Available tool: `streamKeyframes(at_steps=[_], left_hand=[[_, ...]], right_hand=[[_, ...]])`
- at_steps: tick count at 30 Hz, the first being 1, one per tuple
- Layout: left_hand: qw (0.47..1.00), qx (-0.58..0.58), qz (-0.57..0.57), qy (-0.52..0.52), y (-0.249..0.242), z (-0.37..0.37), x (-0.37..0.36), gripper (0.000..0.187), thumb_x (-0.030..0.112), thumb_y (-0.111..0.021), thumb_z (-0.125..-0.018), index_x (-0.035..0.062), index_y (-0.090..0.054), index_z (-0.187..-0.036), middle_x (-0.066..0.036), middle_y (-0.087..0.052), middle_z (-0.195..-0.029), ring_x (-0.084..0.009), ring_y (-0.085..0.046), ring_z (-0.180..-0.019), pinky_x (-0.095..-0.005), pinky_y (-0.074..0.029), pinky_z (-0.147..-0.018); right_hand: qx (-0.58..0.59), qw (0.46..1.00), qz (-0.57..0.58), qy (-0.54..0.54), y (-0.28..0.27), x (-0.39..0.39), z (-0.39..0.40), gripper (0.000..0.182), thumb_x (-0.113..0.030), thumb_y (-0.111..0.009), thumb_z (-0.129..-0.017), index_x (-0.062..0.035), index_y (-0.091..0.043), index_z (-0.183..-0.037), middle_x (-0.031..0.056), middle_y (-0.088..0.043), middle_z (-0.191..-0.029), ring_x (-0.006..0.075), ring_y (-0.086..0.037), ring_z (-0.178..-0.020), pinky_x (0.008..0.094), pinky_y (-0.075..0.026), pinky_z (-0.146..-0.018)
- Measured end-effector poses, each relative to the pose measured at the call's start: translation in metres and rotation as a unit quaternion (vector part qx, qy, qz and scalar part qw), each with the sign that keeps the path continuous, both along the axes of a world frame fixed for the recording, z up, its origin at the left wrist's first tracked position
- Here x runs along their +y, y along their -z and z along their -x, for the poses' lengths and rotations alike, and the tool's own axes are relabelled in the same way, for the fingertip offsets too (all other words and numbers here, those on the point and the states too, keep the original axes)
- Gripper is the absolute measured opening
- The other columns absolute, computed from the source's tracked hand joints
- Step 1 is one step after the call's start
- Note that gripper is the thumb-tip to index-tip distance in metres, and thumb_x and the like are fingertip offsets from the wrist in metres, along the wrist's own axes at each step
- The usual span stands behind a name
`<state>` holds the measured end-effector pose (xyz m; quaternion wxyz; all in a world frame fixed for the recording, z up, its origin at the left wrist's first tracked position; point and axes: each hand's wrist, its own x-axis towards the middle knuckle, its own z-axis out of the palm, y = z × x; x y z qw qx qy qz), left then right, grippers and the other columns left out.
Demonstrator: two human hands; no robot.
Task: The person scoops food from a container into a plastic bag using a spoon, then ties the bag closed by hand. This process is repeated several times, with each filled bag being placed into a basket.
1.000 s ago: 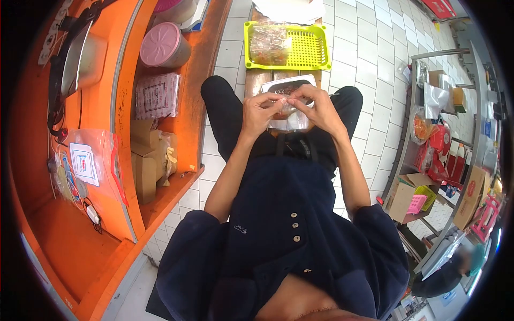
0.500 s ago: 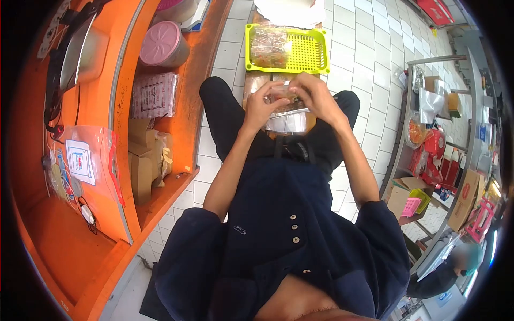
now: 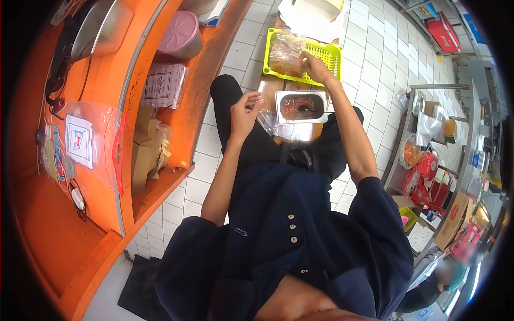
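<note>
My right hand [image 3: 316,68] is over the yellow-green plastic basket [image 3: 333,81], its fingers pinched at the edge of a clear plastic bag [image 3: 289,53] with reddish contents. Several such bags seem to lie overlapped on the basket's left side; their outlines are hard to separate. My left hand [image 3: 245,113] hovers over my left knee, fingers apart and holding nothing. Between my knees, a rectangular metal tub [image 3: 279,112] contains reddish-brown food [image 3: 293,107] and a dark spoon [image 3: 306,108]. Flat clear plastic bags [image 3: 294,131] lie just in front of the tub, on a wooden bench [image 3: 270,85].
Beyond the basket is a white sheet or box [image 3: 308,21]. To the left stands an orange shelf unit [image 3: 201,75] with a pink-lidded tub [image 3: 180,35], packaged stacks [image 3: 163,85] and cardboard boxes. A metal rack [image 3: 396,160] with goods is on the right; another person [image 3: 428,289] is beyond it.
Both hands have left the metal tub, uncovering its food and spoon. My right hand has moved forward to the basket with the small bag; my left hand has drawn aside to the left and opened.
</note>
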<state>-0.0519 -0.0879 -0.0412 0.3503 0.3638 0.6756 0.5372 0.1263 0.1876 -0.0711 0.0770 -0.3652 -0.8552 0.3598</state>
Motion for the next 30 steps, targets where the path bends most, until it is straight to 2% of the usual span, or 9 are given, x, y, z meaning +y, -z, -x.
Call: streamKeyframes(at_steps=[3, 5, 9, 11, 15, 17, 20, 23, 30], left_hand=[[1.000, -0.005, 0.006, -0.011, 0.002, 0.003, -0.009, 0.025, 0.013, -0.072, -0.094, 0.0004, -0.069, -0.116, -0.012, -0.076, -0.102, -0.0161, -0.074, -0.088, -0.0264, -0.056, -0.068], [0.999, -0.026, 0.003, -0.020, 0.005, 0.002, -0.013, 0.022, 0.013, -0.070, -0.096, -0.0005, -0.070, -0.113, -0.011, -0.076, -0.100, -0.0148, -0.073, -0.088, -0.0256, -0.055, -0.066], [0.998, -0.056, 0.014, -0.010, 0.012, -0.001, -0.021, 0.019, 0.013, -0.069, -0.097, -0.0009, -0.070, -0.111, -0.009, -0.076, -0.093, -0.0121, -0.072, -0.083, -0.0247, -0.053, -0.062], [0.996, -0.089, 0.012, 0.011, 0.012, -0.005, -0.022, 0.017, 0.015, -0.069, -0.098, -0.0010, -0.071, -0.104, -0.005, -0.073, -0.080, -0.0085, -0.068, -0.071, -0.0234, -0.050, -0.058], [0.993, -0.104, 0.030, 0.043, 0.000, -0.015, -0.025, 0.022, 0.021, -0.069, -0.099, -0.0008, -0.072, -0.093, -0.002, -0.068, -0.070, -0.0059, -0.062, -0.062, -0.0226, -0.048, -0.056], [0.992, -0.101, 0.031, 0.068, -0.004, -0.022, -0.024, 0.029, 0.025, -0.069, -0.100, -0.0005, -0.072, -0.086, -0.001, -0.064, -0.064, -0.0055, -0.059, -0.058, -0.0232, -0.047, -0.055], [0.985, -0.087, 0.052, 0.136, -0.006, -0.036, -0.021, 0.031, 0.027, -0.069, -0.100, -0.0003, -0.072, -0.086, -0.002, -0.065, -0.064, -0.0060, -0.059, -0.058, -0.0238, -0.047, -0.054], [0.977, -0.043, 0.080, 0.191, -0.011, -0.053, -0.015, 0.030, 0.025, -0.067, -0.100, -0.0005, -0.071, -0.086, -0.001, -0.064, -0.065, -0.0061, -0.060, -0.061, -0.0238, -0.047, -0.057], [0.967, 0.030, 0.061, 0.244, -0.021, -0.066, -0.020, 0.028, 0.025, -0.068, -0.099, -0.0007, -0.071, -0.088, -0.005, -0.070, -0.069, -0.0088, -0.065, -0.065, -0.0257, -0.050, -0.061]], right_hand=[[-0.050, 0.999, 0.008, 0.006, 0.011, 0.001, 0.006, 0.019, -0.011, -0.060, -0.093, -0.0057, -0.059, -0.111, 0.0239, -0.070, -0.095, 0.0420, -0.068, -0.094, 0.0472, -0.051, -0.083], [-0.133, 0.981, -0.110, 0.092, 0.012, -0.002, 0.007, 0.025, -0.018, -0.070, -0.092, -0.0100, -0.064, -0.115, 0.0236, -0.070, -0.099, 0.0430, -0.068, -0.095, 0.0480, -0.052, -0.083], [0.044, 0.937, -0.294, 0.184, -0.029, -0.030, -0.001, 0.027, -0.016, -0.070, -0.091, -0.0072, -0.067, -0.116, 0.0196, -0.071, -0.102, 0.0404, -0.068, -0.096, 0.0503, -0.053, -0.085], [0.080, 0.939, -0.263, 0.205, -0.063, -0.052, -0.014, 0.023, -0.017, -0.073, -0.090, -0.0050, -0.071, -0.109, 0.0185, -0.072, -0.099, 0.0404, -0.067, -0.092, 0.0463, -0.053, -0.081], [0.138, 0.953, -0.048, 0.266, -0.124, -0.139, -0.060, 0.023, -0.023, -0.074, -0.094, 0.0002, -0.073, -0.092, 0.0149, -0.072, -0.083, 0.0231, -0.067, -0.075, 0.0364, -0.051, -0.072], [0.122, 0.959, 0.053, 0.251, -0.106, -0.168, -0.096, 0.026, -0.024, -0.072, -0.096, 0.0015, -0.073, -0.093, 0.0138, -0.072, -0.080, 0.0151, -0.065, -0.074, 0.0352, -0.051, -0.071], [0.004, 0.960, 0.156, 0.233, -0.056, -0.194, -0.126, 0.025, -0.023, -0.073, -0.093, 0.0027, -0.074, -0.093, 0.0181, -0.074, -0.083, 0.0250, -0.073, -0.079, 0.0373, -0.055, -0.074], [-0.132, 0.956, 0.068, 0.252, 0.001, -0.206, -0.118, 0.032, -0.028, -0.083, -0.081, 0.0010, -0.074, -0.091, 0.0225, -0.074, -0.086, 0.0394, -0.073, -0.088, 0.0475, -0.057, -0.078], [-0.151, 0.939, 0.025, 0.309, 0.033, -0.223, -0.099, 0.029, -0.024, -0.085, -0.076, 0.0006, -0.073, -0.087, 0.0277, -0.071, -0.088, 0.0457, -0.071, -0.086, 0.0518, -0.056, -0.076]])
